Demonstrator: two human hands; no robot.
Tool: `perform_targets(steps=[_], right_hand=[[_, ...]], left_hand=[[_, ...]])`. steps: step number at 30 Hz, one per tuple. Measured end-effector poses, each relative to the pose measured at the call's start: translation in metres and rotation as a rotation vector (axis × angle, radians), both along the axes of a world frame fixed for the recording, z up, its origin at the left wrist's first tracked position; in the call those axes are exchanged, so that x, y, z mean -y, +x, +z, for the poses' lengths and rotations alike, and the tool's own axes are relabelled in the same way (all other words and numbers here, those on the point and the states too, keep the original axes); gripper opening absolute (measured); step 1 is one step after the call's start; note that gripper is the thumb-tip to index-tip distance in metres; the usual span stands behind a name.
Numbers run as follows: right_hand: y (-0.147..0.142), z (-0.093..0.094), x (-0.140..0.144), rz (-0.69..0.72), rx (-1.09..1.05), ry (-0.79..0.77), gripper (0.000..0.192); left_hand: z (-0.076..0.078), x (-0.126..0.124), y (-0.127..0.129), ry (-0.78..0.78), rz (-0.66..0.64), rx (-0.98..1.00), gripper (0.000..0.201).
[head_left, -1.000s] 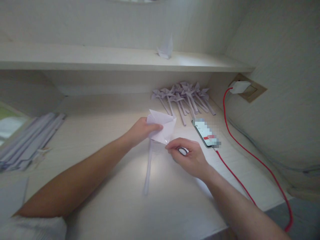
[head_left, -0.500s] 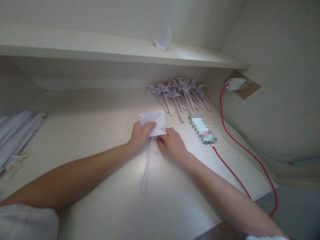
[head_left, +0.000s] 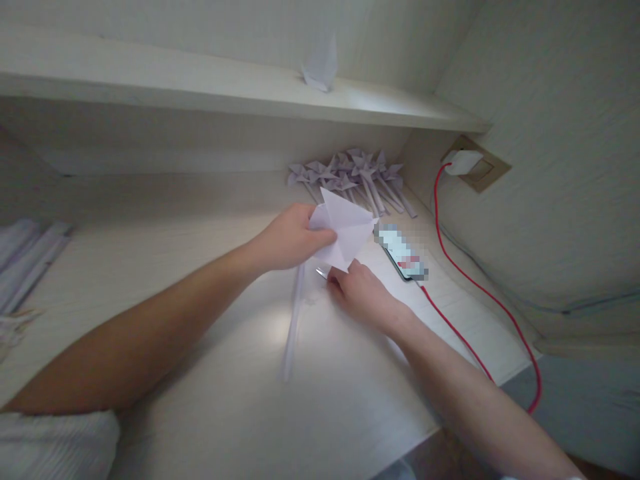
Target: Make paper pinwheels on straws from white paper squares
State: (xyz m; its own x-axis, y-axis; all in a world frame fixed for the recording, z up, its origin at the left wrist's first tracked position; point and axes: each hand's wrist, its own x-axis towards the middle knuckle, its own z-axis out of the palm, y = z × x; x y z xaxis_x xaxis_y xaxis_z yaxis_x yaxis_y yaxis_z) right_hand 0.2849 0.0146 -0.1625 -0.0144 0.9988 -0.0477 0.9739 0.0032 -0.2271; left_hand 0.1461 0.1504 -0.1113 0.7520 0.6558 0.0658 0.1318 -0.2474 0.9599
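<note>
A folded white paper (head_left: pixel 345 227) with pointed flaps is pinched between the thumb and fingers of my left hand (head_left: pixel 300 237), raised above the desk. Just below and to the right of it, my right hand (head_left: pixel 357 290) has its fingers curled round a small shiny metal tool (head_left: pixel 321 273). Only the tip of that tool shows, so its kind is unclear. On the desk beneath lies a rolled white paper stick (head_left: pixel 294 327), its upper end hidden behind the paper and my left hand.
Several paper pinwheels (head_left: pixel 350 170) on sticks lie heaped at the back. A phone (head_left: pixel 403 253) with a red cable (head_left: pixel 455 333) rests at right. More paper sticks (head_left: pixel 30 263) lie at far left. A shelf (head_left: pixel 200 83) above carries another folded paper (head_left: pixel 320 67).
My left hand has lifted and turned the folded paper, moving it up and right. My right hand has shifted slightly right and down, and the metal tip now shows in it.
</note>
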Motion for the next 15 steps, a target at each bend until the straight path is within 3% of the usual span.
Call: perform_targets(steps=[5, 9, 11, 15], right_hand=[[0.025, 0.006, 0.010, -0.103, -0.104, 0.051, 0.020], [0.054, 0.014, 0.014, -0.275, -0.604, 0.298, 0.012], [0.059, 0.025, 0.014, -0.321, -0.772, 0.455, 0.013], [0.048, 0.063, 0.011, -0.278, -0.795, 0.617, 0.006]], left_hand=[[0.023, 0.005, -0.009, 0.070, -0.070, 0.012, 0.012], [0.023, 0.003, -0.023, 0.044, -0.172, -0.079, 0.012], [0.023, 0.002, -0.028, 0.002, -0.203, -0.127, 0.012], [0.031, 0.003, -0.034, -0.042, -0.208, -0.166, 0.020]])
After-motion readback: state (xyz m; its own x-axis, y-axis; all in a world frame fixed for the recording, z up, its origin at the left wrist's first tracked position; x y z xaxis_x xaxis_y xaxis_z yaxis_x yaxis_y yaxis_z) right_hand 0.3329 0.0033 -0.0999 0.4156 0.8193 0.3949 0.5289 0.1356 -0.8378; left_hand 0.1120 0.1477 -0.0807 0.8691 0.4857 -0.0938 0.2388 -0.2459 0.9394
